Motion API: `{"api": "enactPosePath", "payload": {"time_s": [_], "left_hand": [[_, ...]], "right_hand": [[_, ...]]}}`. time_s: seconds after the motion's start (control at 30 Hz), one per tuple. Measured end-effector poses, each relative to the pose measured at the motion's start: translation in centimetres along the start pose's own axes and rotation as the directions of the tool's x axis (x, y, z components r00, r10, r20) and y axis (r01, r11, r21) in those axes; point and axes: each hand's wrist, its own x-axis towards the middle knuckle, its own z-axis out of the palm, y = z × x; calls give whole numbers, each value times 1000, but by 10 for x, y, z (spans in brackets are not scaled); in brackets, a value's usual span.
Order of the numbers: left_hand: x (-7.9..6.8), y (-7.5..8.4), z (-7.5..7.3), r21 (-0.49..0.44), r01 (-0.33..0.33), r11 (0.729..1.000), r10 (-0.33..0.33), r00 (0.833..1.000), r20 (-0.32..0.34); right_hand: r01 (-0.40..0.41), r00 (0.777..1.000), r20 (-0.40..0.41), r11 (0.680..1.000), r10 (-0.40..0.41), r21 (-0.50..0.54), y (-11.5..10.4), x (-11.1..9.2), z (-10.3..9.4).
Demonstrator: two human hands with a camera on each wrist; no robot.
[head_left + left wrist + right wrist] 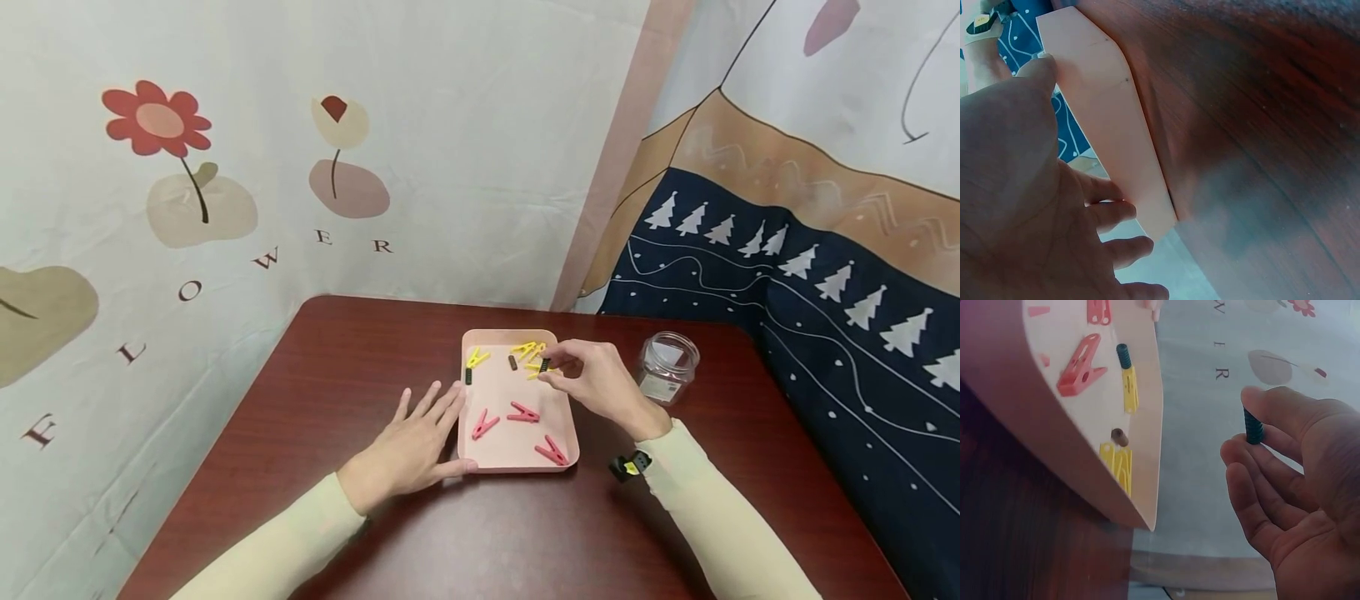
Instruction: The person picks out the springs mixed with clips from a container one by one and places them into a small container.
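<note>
Currently a pink tray [498, 390] holds three pink clothespins [525, 413] in its near half, with yellow clothespins [476, 358] in its far half: one at the left wall, the rest bunched at the right, too overlapped to count. A second ridged piece [468, 377] lies just beside the left yellow one, and a small brown piece [513, 362] sits near the bunch. Right of the tray stands a clear, open-mouthed jar [663, 371] with a pale label.

Both containers rest on a glossy reddish-brown table [360, 358]. Behind it hang a pale flower-printed cloth [480, 167] and a navy cloth [697, 258] with white trees.

The left hand [412, 442] has its fingers spread, touching the tray's left rim. The right hand [600, 379] pinches a ridged cylinder [1254, 428] between thumb and fingers over the tray's far right part; it is short, dark green and ringed like a screw thread
</note>
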Motion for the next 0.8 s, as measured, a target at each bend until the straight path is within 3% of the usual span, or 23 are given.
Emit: {"api": "enactPosePath", "payload": {"time_s": [0.23, 0.8], "left_hand": [[-1, 1, 0, 8, 2, 1000, -2, 1000, 0], [-2, 2, -1, 11, 6, 1000, -6, 1000, -5]], "right_hand": [[2, 999, -42, 999, -4, -45, 6, -10, -11], [-95, 990, -121, 982, 76, -164, 30, -30, -43]]}}
